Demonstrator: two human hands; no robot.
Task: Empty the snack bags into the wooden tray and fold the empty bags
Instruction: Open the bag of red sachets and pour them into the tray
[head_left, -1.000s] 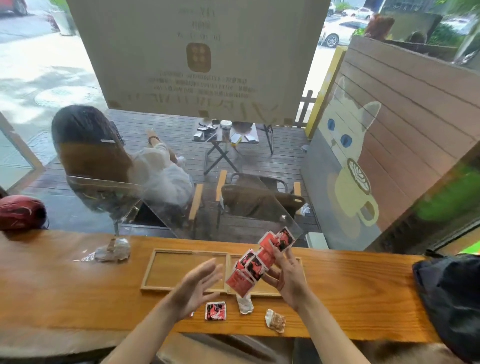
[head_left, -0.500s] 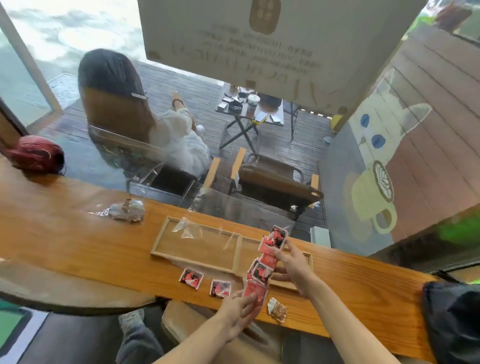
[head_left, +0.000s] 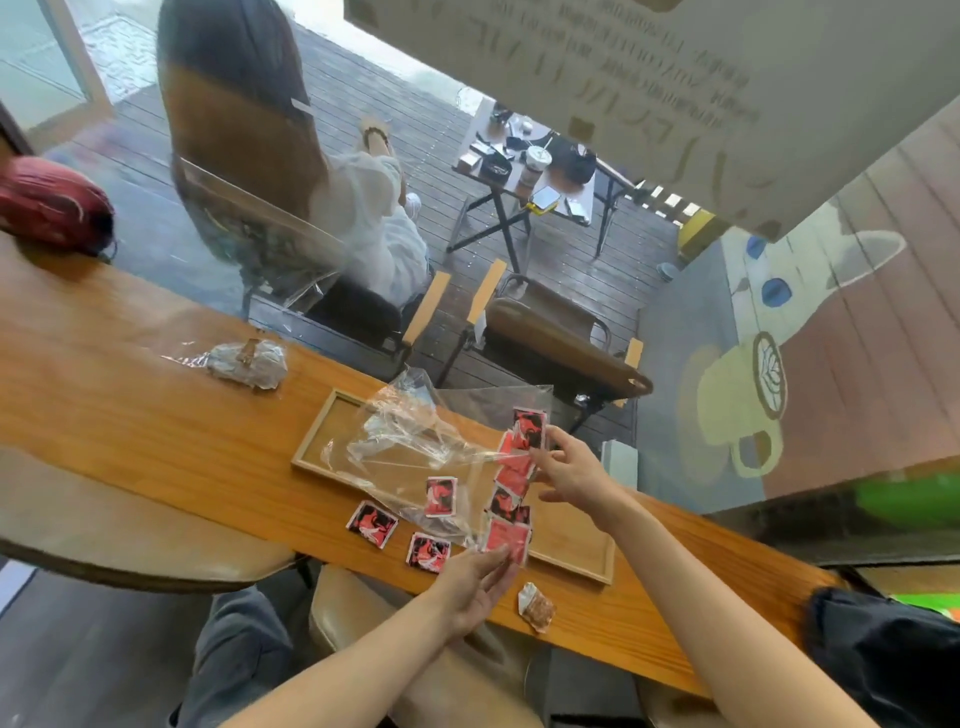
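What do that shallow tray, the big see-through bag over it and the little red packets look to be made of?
The wooden tray: pale wood, matte, with visible grain and a raised frame. The clear bag: thin plastic film, probably; it crinkles and glints. The red packets: glossy printed wrappers, likely plastic or foil, though the picture cannot settle which.

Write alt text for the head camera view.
Two bare hands, right hand high and left hand low, hold a clear plastic bag spilling red snack packets over a wooden tray on a wooden counter; three packets lie loose beside it.
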